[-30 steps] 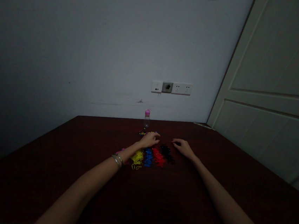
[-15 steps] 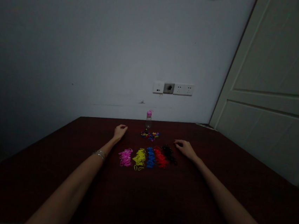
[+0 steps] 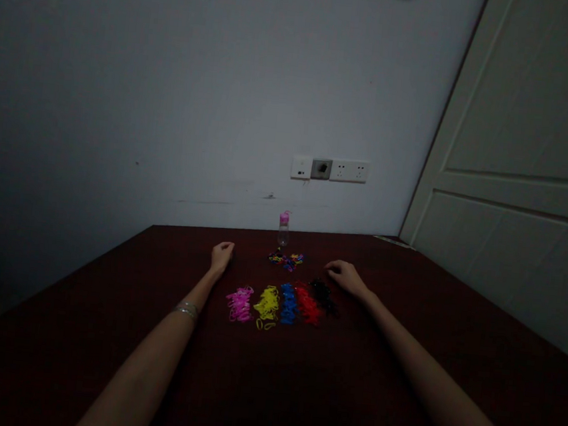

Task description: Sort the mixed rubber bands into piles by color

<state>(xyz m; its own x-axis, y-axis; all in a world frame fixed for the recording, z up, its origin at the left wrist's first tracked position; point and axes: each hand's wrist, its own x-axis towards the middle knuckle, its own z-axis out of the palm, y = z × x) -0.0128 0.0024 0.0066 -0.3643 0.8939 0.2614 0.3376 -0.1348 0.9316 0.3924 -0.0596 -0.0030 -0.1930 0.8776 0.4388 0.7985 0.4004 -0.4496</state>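
Note:
My left hand (image 3: 221,258) rests on the dark red table, left of the bands, with its fingers curled in; whether anything is inside is hidden. On the other side, my right hand (image 3: 347,277) lies behind the black bands, fingers bent and closed together, their contents too small to make out. Between and below the hands, small elastic bands lie in heaps by colour: pink (image 3: 240,304), yellow (image 3: 268,302), blue (image 3: 289,303), red (image 3: 308,304) and black (image 3: 323,296). Two yellow bands lie just in front of their heap. Farther back is a mixed-colour pile (image 3: 289,262).
Behind the mixed pile stands a small clear bottle (image 3: 283,233) with a pink top. The table (image 3: 267,385) meets a pale wall (image 3: 199,98) with sockets (image 3: 349,172). A panelled door (image 3: 525,156) is on the right. The room is dim.
My left hand has shifted slightly left and toward me. My right hand has moved slightly left. The heaps and bottle stay in place, with the view shifted a little.

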